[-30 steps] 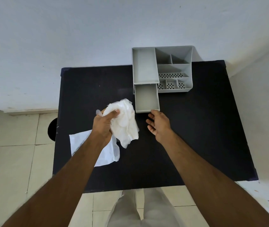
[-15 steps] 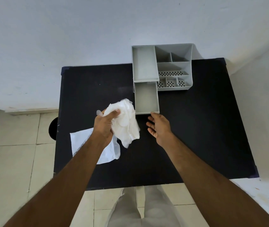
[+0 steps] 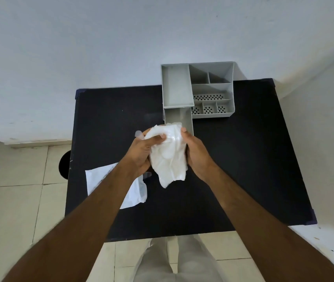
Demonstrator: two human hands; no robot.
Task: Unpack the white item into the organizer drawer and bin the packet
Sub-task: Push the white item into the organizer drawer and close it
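Note:
A crumpled white item (image 3: pixel 168 157) hangs between both hands above the black table (image 3: pixel 243 169). My left hand (image 3: pixel 142 152) grips its left side with the thumb pressed on top. My right hand (image 3: pixel 197 152) holds its right side. Just behind them the grey organizer (image 3: pixel 213 90) stands at the table's back edge, and its drawer (image 3: pixel 179 120) is pulled out toward me, its front end hidden by the white item. A flat, see-through white packet (image 3: pixel 135 192) lies on the table at the left, partly under my left forearm.
A white wall runs behind the table and another rises at the right. A dark round object (image 3: pixel 65 164) shows on the tiled floor beside the table's left edge. My legs appear below the table's near edge.
My right hand has left the drawer front and moved left onto the white item. Both hands with the item have shifted toward the open drawer.

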